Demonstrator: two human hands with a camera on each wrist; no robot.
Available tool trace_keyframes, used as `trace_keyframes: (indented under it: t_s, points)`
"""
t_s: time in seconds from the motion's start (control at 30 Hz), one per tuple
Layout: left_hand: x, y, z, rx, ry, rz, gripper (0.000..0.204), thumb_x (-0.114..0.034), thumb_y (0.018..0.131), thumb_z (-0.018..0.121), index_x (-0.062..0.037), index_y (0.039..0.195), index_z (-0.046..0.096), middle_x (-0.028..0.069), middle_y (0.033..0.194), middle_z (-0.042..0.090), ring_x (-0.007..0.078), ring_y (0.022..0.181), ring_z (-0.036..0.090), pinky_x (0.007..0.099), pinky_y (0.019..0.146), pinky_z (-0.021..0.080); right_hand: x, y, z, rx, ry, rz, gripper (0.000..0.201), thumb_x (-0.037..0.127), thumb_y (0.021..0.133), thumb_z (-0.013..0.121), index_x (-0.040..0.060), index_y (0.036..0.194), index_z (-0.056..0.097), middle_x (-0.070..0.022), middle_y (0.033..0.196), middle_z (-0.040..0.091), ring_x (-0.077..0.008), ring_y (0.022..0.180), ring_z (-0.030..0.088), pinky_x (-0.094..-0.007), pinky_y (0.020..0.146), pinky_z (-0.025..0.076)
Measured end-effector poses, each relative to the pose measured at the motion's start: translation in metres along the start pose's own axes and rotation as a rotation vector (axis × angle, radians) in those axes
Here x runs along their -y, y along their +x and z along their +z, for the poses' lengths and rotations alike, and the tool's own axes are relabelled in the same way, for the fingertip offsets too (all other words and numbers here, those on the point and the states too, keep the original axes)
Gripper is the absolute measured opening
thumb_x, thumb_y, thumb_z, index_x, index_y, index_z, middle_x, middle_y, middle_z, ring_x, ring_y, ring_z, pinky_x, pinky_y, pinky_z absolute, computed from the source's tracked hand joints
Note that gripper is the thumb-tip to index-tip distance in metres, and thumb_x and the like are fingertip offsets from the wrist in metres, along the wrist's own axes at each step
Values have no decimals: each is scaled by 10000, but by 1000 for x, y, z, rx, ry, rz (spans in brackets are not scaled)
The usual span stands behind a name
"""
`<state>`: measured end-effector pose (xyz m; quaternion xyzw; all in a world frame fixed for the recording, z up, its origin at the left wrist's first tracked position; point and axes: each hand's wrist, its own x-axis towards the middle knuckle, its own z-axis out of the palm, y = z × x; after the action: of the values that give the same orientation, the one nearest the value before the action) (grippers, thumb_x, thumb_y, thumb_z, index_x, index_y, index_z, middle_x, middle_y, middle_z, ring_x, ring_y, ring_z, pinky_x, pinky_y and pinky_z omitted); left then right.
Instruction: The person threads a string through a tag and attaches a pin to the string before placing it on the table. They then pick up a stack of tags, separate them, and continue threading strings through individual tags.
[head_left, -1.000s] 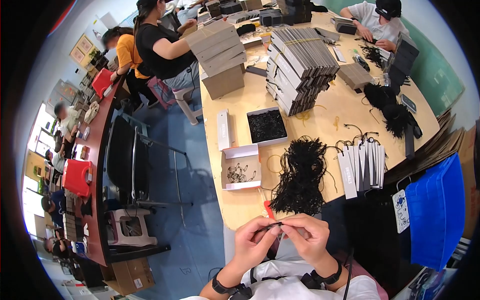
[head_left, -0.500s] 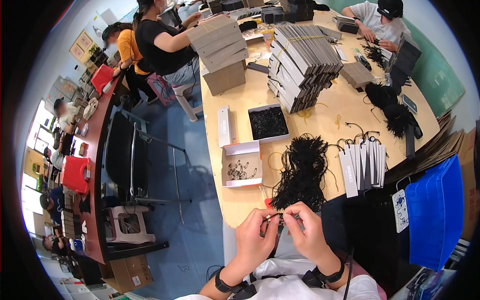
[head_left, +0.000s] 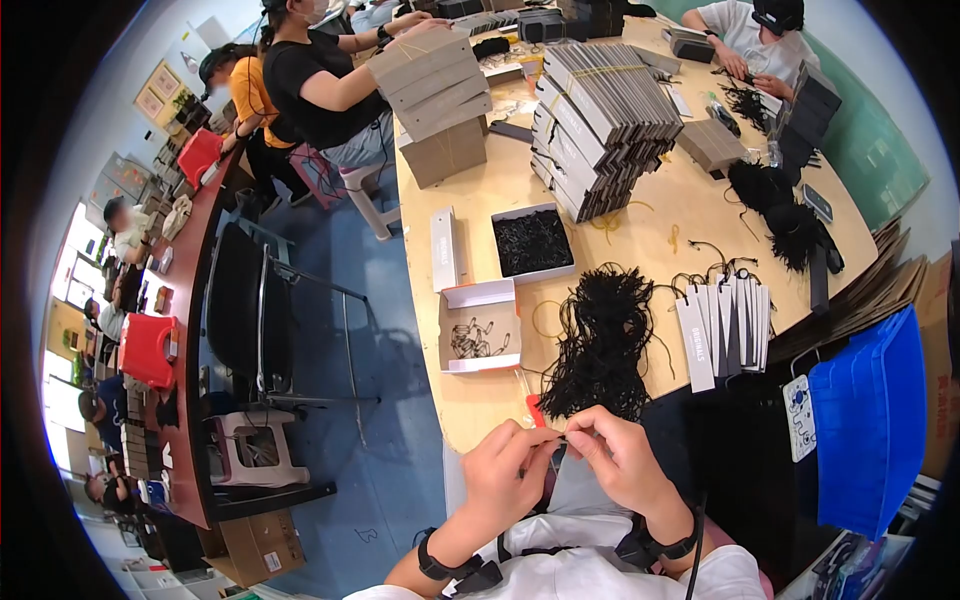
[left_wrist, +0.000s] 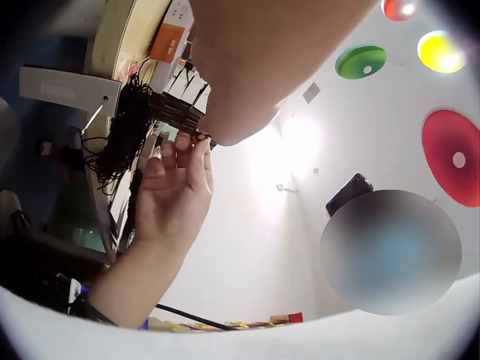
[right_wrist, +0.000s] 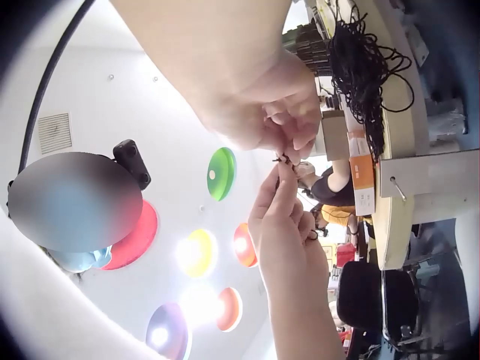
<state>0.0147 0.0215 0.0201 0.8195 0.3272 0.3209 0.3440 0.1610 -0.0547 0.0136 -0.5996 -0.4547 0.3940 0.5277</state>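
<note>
Just past the table's near edge, my left hand (head_left: 508, 468) and right hand (head_left: 622, 458) meet fingertip to fingertip in the head view. Both pinch a thin black cord (right_wrist: 285, 159) between thumb and fingers; only a short dark bit shows, the rest is hidden by the fingers. A heap of black cords (head_left: 600, 340) lies on the table right beyond my hands. Beside it, near the left hand, is a red-handled tool (head_left: 534, 408). A pale tag with a hole (left_wrist: 64, 88) stands out at the table edge in the left wrist view.
Left of the heap are an open box of small metal clips (head_left: 480, 345) and a box of small black pieces (head_left: 533, 245). Corded tags (head_left: 725, 330) hang over the right edge. Bundled tags (head_left: 600, 135) stand behind; a blue bin (head_left: 865, 420) is at right.
The fingertips of both hands have come together over the cord, and less of it shows between them. My left hand has turned slightly inward. The things on the table stay put.
</note>
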Motion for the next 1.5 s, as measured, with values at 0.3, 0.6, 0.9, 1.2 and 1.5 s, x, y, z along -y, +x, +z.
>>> trace_keyframes:
  t_s: [0.3,0.6,0.9,1.2,1.5]
  points:
    - [10,-4,-4,262,-693,-544,73,-49,886,627,-3,939,604,-40,791,550,-6,647,428,159,557,342,6,6,-7,-34,-506,-370,157,37,811,657,39,949,583,-89,803,617,-261,697,624,-329,561,506]
    - [9,-2,-8,280,-788,-590,92,-44,910,600,14,979,580,-45,822,550,-11,711,467,145,602,383,-4,7,-4,-84,-475,-487,157,35,777,697,34,906,607,-70,789,617,-221,674,623,-306,531,505]
    - [10,-4,-7,267,-818,-642,112,-43,901,611,30,986,609,-3,831,614,18,723,549,159,634,439,-8,6,-2,-80,-493,-450,144,14,789,678,32,876,565,-76,766,597,-235,648,615,-316,507,484]
    - [14,-6,-11,337,-802,-649,152,-62,914,608,48,1019,614,9,818,624,28,699,561,166,603,450,-7,6,-11,46,-363,-437,282,-35,786,649,28,1060,618,-108,822,641,-260,715,648,-324,595,525]
    - [21,-10,-9,396,-866,-656,179,-112,933,602,43,1022,615,-4,821,605,25,694,537,171,608,445,-17,4,-14,52,-386,-554,201,-73,721,668,-2,906,634,-118,817,667,-262,710,669,-311,605,551]
